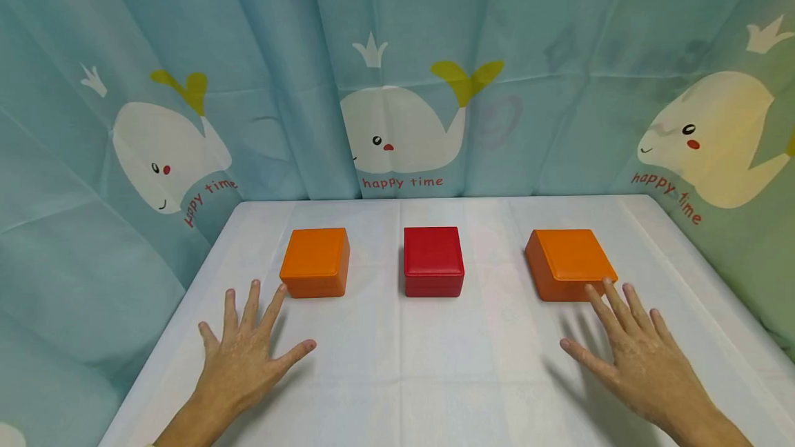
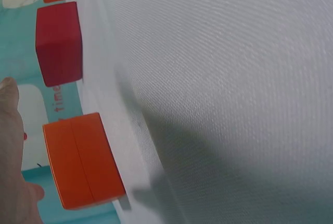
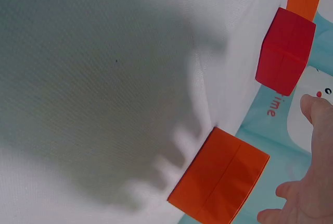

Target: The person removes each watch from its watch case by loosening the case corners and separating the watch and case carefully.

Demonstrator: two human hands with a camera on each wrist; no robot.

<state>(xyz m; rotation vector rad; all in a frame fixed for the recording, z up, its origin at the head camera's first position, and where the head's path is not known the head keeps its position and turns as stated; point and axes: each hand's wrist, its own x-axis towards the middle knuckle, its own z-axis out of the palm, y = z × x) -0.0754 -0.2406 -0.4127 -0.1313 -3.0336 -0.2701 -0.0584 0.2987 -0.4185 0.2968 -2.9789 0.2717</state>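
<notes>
Three small square boxes with lids down stand in a row on a white-covered table (image 1: 435, 364). At the left is an orange box (image 1: 315, 254), in the middle a red box (image 1: 433, 261), at the right another orange box (image 1: 568, 257). My left hand (image 1: 242, 357) hovers palm down with fingers spread, its index fingertip near the left box's front corner. My right hand (image 1: 640, 357) also has its fingers spread; its fingertips overlap the right box's front edge in the head view. Both hands hold nothing, and their shadows fall on the cloth.
A light blue curtain (image 1: 528, 33) printed with white whales (image 1: 410, 130) hangs behind and along both sides of the table. Gaps of white cloth separate the boxes. The back table edge (image 1: 484, 197) runs just behind them.
</notes>
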